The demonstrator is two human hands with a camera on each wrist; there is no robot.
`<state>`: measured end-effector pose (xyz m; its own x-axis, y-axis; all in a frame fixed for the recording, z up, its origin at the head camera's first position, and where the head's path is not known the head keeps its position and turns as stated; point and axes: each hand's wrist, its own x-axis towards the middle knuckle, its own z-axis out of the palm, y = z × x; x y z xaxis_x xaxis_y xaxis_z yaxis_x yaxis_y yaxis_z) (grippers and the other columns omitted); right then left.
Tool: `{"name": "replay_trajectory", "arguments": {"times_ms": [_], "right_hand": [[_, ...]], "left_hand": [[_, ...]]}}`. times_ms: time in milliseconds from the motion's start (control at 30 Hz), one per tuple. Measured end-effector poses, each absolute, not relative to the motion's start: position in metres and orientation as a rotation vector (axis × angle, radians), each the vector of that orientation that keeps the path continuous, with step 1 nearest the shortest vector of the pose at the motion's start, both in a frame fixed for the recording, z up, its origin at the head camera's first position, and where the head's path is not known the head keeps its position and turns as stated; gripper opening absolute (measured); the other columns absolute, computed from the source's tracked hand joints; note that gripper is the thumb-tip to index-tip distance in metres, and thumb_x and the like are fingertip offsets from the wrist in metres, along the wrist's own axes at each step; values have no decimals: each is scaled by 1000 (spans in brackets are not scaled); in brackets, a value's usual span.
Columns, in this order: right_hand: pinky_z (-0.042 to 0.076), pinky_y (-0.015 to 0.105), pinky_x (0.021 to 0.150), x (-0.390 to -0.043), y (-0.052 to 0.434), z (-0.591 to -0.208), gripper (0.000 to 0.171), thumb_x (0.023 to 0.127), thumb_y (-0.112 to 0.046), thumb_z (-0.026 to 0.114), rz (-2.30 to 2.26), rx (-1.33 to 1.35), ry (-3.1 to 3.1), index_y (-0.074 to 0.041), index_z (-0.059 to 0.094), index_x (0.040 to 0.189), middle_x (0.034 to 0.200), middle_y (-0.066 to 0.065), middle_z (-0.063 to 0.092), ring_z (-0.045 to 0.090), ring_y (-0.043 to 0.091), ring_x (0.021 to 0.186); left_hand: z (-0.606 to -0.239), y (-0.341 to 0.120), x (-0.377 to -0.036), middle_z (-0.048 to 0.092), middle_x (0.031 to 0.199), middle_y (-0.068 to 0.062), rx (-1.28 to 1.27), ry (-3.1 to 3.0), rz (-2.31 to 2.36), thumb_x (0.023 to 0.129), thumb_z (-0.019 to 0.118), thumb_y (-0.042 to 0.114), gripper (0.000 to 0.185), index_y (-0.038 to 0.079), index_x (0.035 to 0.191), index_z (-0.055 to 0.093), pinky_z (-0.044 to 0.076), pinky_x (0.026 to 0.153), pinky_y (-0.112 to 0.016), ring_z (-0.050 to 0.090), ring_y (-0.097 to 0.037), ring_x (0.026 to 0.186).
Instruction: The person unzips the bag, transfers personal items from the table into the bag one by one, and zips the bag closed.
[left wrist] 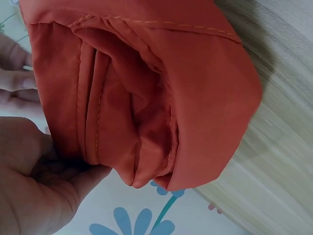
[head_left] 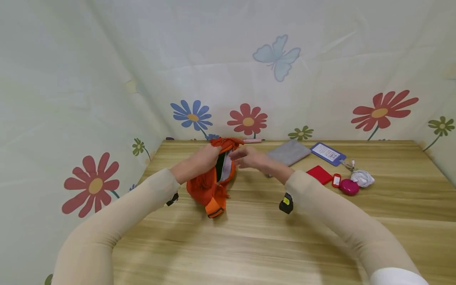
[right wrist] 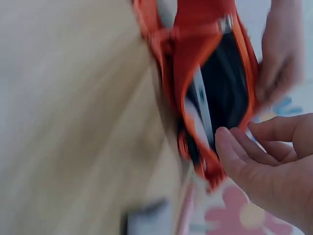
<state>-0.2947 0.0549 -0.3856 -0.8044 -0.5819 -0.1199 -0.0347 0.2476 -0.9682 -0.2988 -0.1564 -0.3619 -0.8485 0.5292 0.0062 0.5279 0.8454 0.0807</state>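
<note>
Wooden desk [head_left: 320, 237] carries an orange pouch [head_left: 210, 186] standing near its far edge, mouth open, with a grey sleeve [head_left: 288, 152] and a red card [head_left: 319, 174] well apart to the right. Left hand [head_left: 199, 160] has its grip curled on the pouch's rim, while right hand [head_left: 249, 158] hovers at the opening, grip loose, holding nothing.

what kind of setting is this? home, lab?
Likely a staged recording booth, not a lived-in room: a wooden table enclosed by flower-print cloth walls, with small items laid out, such as a badge holder, beside the orange bag.
</note>
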Motion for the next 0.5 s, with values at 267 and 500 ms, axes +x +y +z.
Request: {"name": "replay_trajectory", "arguments": {"times_ms": [267, 500], "right_hand": [[52, 46, 102, -307, 125, -369, 34, 102, 0, 50, -1311, -677, 2541, 5, 63, 133, 137, 23, 62, 62, 36, 123], [55, 48, 95, -308, 162, -367, 29, 100, -2, 56, -949, -797, 2779, 4, 68, 126, 124, 20, 70, 66, 35, 114]], "left_hand": [[-365, -154, -297, 68, 105, -18, 915, 3009, 23, 107, 45, 6, 36, 0, 140, 56, 58, 81, -42, 67, -30, 92], [-365, -155, -301, 69, 96, -15, 905, 2972, 37, 105, 48, 7, 30, 1, 130, 64, 55, 71, -36, 63, -26, 79]]}}
